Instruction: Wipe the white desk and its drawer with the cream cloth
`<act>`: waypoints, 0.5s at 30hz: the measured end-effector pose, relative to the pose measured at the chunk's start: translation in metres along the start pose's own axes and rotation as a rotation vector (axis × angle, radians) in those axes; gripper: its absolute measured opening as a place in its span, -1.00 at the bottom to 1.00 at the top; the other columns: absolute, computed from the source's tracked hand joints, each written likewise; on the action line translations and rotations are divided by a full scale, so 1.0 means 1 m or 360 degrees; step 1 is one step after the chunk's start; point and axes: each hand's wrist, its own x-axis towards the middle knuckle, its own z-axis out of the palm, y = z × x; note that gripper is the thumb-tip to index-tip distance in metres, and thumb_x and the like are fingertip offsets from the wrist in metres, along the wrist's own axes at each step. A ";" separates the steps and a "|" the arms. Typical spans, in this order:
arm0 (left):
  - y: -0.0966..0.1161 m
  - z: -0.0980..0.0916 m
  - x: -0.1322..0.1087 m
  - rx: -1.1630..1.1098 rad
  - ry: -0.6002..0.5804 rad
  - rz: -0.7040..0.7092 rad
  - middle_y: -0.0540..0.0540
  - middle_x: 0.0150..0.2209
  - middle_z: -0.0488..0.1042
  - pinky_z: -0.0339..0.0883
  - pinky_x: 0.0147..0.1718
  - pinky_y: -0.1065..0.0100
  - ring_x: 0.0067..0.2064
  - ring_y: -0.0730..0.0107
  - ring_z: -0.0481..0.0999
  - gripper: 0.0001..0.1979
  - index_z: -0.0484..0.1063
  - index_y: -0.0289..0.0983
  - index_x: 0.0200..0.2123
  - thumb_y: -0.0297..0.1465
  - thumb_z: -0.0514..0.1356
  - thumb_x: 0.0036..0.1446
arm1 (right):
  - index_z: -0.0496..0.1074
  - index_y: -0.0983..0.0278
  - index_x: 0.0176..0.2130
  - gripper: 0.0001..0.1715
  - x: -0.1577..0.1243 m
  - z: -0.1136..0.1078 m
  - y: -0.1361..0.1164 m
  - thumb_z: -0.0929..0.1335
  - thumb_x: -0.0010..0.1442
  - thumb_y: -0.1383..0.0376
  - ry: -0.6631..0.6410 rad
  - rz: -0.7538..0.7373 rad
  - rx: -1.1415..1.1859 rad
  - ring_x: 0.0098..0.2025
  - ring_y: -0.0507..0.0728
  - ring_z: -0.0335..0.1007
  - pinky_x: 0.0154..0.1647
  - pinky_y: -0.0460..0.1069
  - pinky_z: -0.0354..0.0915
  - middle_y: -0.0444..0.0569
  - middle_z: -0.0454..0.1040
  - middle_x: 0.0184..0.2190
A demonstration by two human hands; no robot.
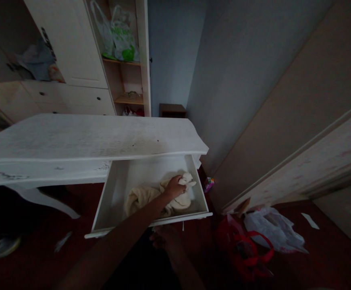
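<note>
A white drawer [119, 177] is pulled out of a white table [102, 137]. Inside it lies a crumpled cream cloth [137, 197], bunched toward the right side. My left hand [175, 187] reaches over the drawer front, its fingers closed on a pale end of the cloth near the right wall. Part of the cloth is hidden behind my left forearm. Below the drawer's front edge, in dim light, my right hand [166, 239] hangs with its fingers apart and nothing visible in it.
A red bag [241, 249] and a white plastic bag [275, 229] lie on the dark red floor at right. A small pink box [208, 184] stands by the wall. Behind the table is a white cabinet [81, 76] with bags on its shelves. A shoe [0, 249] shows at lower left.
</note>
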 end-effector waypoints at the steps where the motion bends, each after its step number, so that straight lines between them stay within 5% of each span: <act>1: 0.003 -0.002 0.004 -0.0112 0.0085 -0.0003 -0.04 -0.38 0.50 0.40 -0.36 0.37 -0.37 0.36 0.49 -0.72 0.46 -0.32 -0.25 -0.53 0.26 -0.14 | 0.53 0.38 -0.36 -0.40 0.000 0.000 0.000 0.52 -0.15 -0.09 -0.0002 -0.0004 0.0003 -0.55 0.01 0.41 -0.47 -0.10 0.26 0.04 0.59 -0.49; 4: 0.018 -0.010 0.017 -0.0387 0.0307 0.0098 -0.01 -0.41 0.48 0.38 -0.40 0.42 -0.40 0.42 0.46 -0.80 0.44 -0.31 -0.27 -0.47 0.24 -0.06 | 0.53 0.38 -0.36 -0.42 -0.003 0.002 -0.001 0.51 -0.12 -0.08 -0.0011 -0.0014 0.0018 -0.54 0.01 0.41 -0.46 -0.10 0.27 0.05 0.59 -0.48; 9: 0.047 -0.006 0.032 -0.0095 0.0405 0.0461 -0.07 -0.29 0.54 0.44 -0.16 0.28 -0.26 0.33 0.51 -0.82 0.43 -0.28 -0.21 -0.45 0.19 0.07 | 0.54 0.37 -0.38 -0.43 -0.007 0.007 -0.009 0.52 -0.14 -0.08 0.0011 -0.0030 0.0014 -0.57 -0.01 0.37 -0.49 -0.11 0.22 0.03 0.58 -0.50; 11: 0.054 0.003 0.031 0.0073 0.0279 0.0651 -0.14 -0.17 0.57 0.40 -0.01 0.17 -0.12 0.24 0.53 -0.77 0.44 -0.29 -0.15 -0.50 0.16 0.09 | 0.55 0.37 -0.37 -0.42 -0.008 0.007 -0.012 0.53 -0.17 -0.07 0.0016 0.0001 0.0022 -0.58 -0.01 0.37 -0.49 -0.11 0.21 0.02 0.58 -0.50; 15: 0.057 0.017 0.015 0.0439 -0.0260 0.0969 -0.21 0.03 0.52 0.19 0.22 0.15 0.15 0.15 0.42 -0.61 0.49 -0.30 -0.15 -0.67 0.16 -0.09 | 0.55 0.37 -0.38 -0.40 -0.008 0.008 -0.013 0.53 -0.20 -0.09 0.0024 0.0039 0.0022 -0.58 -0.02 0.37 -0.49 -0.12 0.22 0.01 0.58 -0.51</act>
